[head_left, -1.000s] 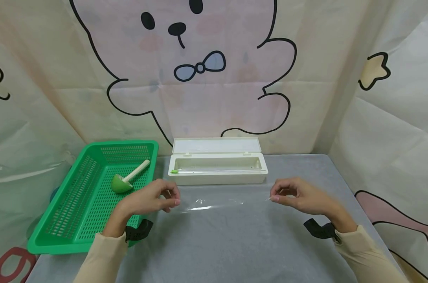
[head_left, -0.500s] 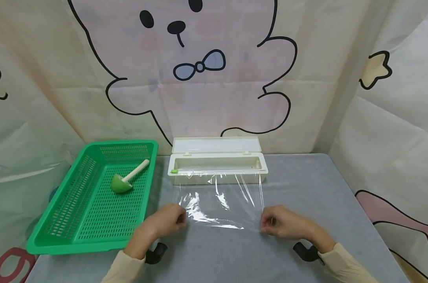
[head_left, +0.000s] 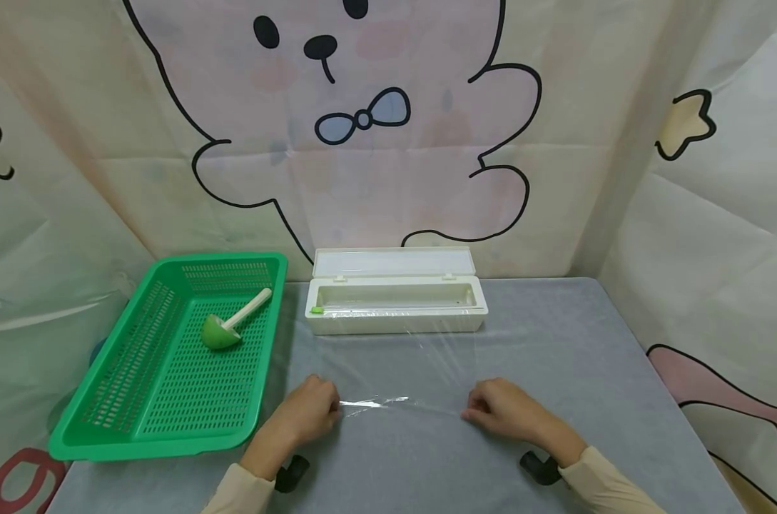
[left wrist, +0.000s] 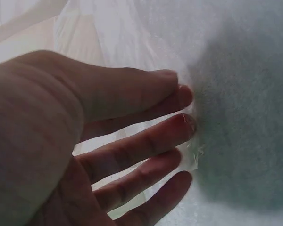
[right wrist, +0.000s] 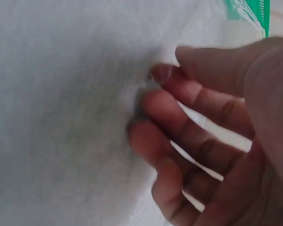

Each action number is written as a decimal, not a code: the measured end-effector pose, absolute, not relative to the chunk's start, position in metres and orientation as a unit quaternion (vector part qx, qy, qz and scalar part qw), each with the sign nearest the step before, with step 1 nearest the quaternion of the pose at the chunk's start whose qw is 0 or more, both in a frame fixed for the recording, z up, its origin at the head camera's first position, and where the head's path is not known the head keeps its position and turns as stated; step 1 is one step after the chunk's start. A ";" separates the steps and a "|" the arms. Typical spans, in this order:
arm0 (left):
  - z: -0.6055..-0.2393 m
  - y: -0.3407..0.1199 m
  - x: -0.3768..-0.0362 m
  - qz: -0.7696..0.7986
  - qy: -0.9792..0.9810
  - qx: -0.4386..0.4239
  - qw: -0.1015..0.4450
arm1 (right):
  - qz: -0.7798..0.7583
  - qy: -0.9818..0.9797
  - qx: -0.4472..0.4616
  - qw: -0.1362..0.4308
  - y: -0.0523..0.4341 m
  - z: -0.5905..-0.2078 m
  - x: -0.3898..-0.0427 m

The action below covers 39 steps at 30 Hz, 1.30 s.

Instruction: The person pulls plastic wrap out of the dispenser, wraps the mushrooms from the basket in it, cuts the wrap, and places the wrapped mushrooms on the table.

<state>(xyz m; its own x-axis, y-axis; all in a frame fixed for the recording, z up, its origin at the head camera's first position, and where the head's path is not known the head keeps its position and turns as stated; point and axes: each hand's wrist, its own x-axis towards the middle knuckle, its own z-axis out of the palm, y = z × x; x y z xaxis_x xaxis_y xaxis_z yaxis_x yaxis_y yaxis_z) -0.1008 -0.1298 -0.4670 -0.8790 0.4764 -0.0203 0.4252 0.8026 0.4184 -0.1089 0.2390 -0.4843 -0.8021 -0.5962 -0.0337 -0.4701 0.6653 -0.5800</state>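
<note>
Both forearms are reaching forward in pale sleeves, each wrist wearing a dark strap. The left hand (head_left: 311, 412) is resting low, knuckles up, its thumb and forefinger pressing together at the tips in a pinching grip while the other fingers (left wrist: 146, 169) are lying loosely extended below. The right hand (head_left: 500, 412) is mirroring it well apart on the other side, thumb meeting forefinger, remaining fingers (right wrist: 165, 141) gently curling beneath.

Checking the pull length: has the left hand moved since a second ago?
Yes. The left hand has drawn toward the person, away from the white dispenser box, pinching the cling film.
</note>
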 end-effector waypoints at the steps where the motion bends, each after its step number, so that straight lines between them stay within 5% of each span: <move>1: -0.468 -0.130 -0.101 0.204 0.949 0.235 0.060 | -0.275 0.912 -0.284 0.107 0.238 -0.485 -0.109; 9: -0.471 -0.129 -0.098 0.191 0.954 0.226 0.041 | -0.217 0.937 -0.256 0.093 0.237 -0.486 -0.107; 22: -0.472 -0.133 -0.102 0.210 0.953 0.197 0.093 | -0.215 0.940 -0.242 0.110 0.243 -0.477 -0.107; 31: -0.471 -0.131 -0.103 0.206 0.955 0.207 0.057 | -0.184 0.960 -0.206 -0.046 0.227 -0.486 -0.109; 39: -0.481 -0.130 -0.103 0.162 0.970 0.180 -0.011 | -0.155 0.972 -0.170 -0.039 0.222 -0.505 -0.105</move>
<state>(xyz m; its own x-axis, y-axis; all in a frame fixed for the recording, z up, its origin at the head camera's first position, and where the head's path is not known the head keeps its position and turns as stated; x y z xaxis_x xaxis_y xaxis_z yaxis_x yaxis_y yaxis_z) -0.1034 -0.1302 -0.4807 -0.9347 0.3462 0.0801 0.3535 0.8824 0.3106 -0.1053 0.2217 -0.5053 -0.9391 -0.3186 0.1285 -0.3428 0.8941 -0.2884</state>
